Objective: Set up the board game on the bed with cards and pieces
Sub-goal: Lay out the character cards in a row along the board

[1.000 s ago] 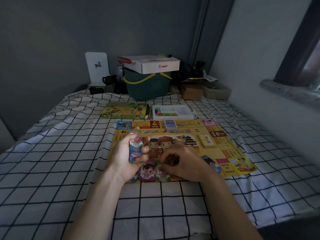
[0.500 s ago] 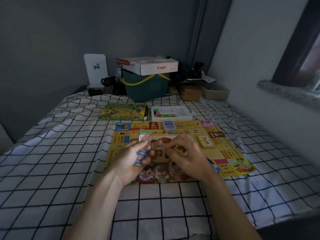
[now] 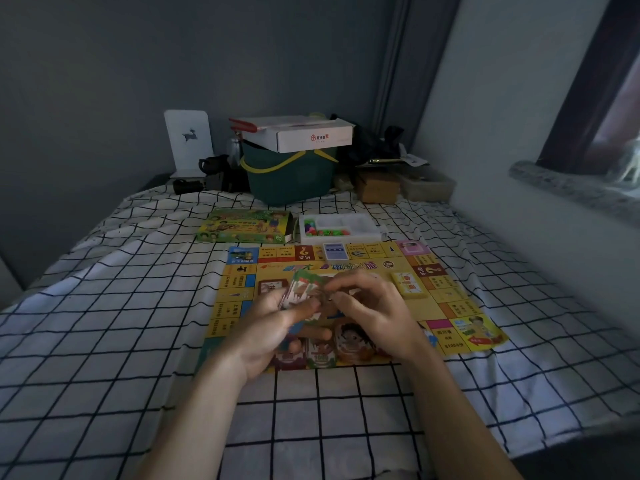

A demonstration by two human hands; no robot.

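Bed (image 3: 104, 341) | hands (image 3: 332, 313) grip card stack (image 3: 304, 292) | long axis upright, tilted

Game board (image 3: 349, 299): centre artwork hidden beneath both hands. Card stack (image 3: 301, 292): faces blurred, partly covered by left hand (image 3: 277, 327) and right hand (image 3: 374, 313). White tray (image 3: 341, 226): coloured pieces too small to identify. Window (image 3: 602, 84): cut off at right edge.

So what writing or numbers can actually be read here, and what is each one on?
"$1000分": near right corner square of the game board.
"1000": paper note lying at the board's near edge, below the left hand.
"?": dark red square on the board's right side.
Red logo and characters on the white carton: too small to read.
Board title and other squares: upside down, blurred.
Game box lettering: unreadable.
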